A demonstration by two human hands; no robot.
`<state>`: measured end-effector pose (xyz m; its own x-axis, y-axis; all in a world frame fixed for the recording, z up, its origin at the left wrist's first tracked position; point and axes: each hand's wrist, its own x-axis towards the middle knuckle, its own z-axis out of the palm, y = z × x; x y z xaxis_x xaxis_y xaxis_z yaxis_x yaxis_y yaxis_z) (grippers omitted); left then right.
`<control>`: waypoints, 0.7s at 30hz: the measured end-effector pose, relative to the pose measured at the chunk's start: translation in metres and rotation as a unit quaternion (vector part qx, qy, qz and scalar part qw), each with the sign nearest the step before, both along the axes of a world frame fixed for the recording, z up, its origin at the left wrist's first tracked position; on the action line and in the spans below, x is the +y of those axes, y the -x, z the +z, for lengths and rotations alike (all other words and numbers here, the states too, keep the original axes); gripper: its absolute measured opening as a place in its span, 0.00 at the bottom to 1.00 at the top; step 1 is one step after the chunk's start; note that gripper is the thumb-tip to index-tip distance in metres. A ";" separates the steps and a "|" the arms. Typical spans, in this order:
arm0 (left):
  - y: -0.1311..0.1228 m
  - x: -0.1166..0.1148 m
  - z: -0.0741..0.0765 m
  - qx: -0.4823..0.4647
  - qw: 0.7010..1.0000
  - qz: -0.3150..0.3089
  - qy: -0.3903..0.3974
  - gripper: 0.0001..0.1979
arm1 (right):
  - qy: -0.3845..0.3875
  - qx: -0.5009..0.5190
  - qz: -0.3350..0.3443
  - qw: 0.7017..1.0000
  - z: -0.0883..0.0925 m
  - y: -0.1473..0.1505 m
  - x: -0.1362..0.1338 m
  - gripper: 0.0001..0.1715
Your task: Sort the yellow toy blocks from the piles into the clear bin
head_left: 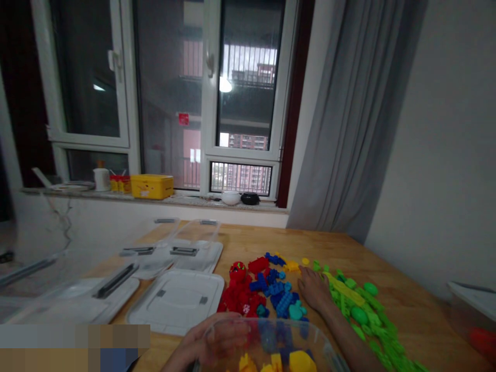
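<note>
My right hand (pixel 314 289) lies flat on the wooden table (pixel 271 243), fingers stretched out, between a heap of blue bricks (pixel 279 295) and a spread of green pieces (pixel 362 312). Red bricks (pixel 242 294) lie left of the blue ones. A few yellow pieces (pixel 292 266) sit just beyond my fingers. My left hand (pixel 201 343) curls around the near side of a clear plastic bowl (pixel 267 343) at the bottom edge. The bowl holds yellow and blue bricks.
Several clear storage boxes with white lids (pixel 176 299) cover the left half of the table. A windowsill (pixel 155 199) carries a yellow box (pixel 152 186), a cup and two small bowls. A grey curtain (pixel 349 129) hangs at right. Another clear container (pixel 473 315) stands at the far right.
</note>
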<state>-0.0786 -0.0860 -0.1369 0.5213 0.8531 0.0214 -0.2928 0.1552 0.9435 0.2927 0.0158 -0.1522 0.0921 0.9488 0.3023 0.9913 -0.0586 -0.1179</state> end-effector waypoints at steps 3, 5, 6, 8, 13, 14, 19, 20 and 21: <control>-0.001 -0.004 0.004 -0.008 1.000 -0.011 0.005 0.19 | -0.002 0.001 0.001 1.000 0.001 0.000 0.000 0.27; -0.003 -0.008 0.009 -0.015 1.000 -0.025 0.001 0.21 | -0.002 0.000 0.003 1.000 0.002 -0.001 0.000 0.26; -0.004 -0.011 0.012 -0.017 0.999 -0.033 -0.002 0.22 | -0.002 0.000 0.004 1.000 0.002 -0.001 0.000 0.25; -0.006 -0.013 0.017 -0.017 0.999 -0.044 -0.006 0.24 | -0.003 -0.001 0.005 1.000 0.004 0.000 -0.001 0.25; -0.005 -0.011 0.019 0.000 0.998 -0.057 -0.008 0.24 | -0.016 -0.003 0.002 1.000 0.010 0.002 -0.003 0.23; -0.005 -0.011 0.018 0.001 0.999 -0.053 -0.009 0.23 | -0.019 -0.003 0.002 1.000 0.012 0.002 -0.004 0.22; -0.001 -0.011 0.012 -0.010 1.000 -0.012 -0.017 0.22 | -0.030 0.004 0.011 0.999 0.024 0.002 -0.005 0.18; 0.000 -0.010 0.011 -0.010 1.000 -0.008 -0.019 0.22 | -0.031 0.007 0.012 0.999 0.027 0.002 -0.005 0.17; 0.000 -0.009 0.010 -0.009 1.000 -0.005 -0.020 0.22 | -0.032 0.010 0.012 0.999 0.030 0.002 -0.004 0.17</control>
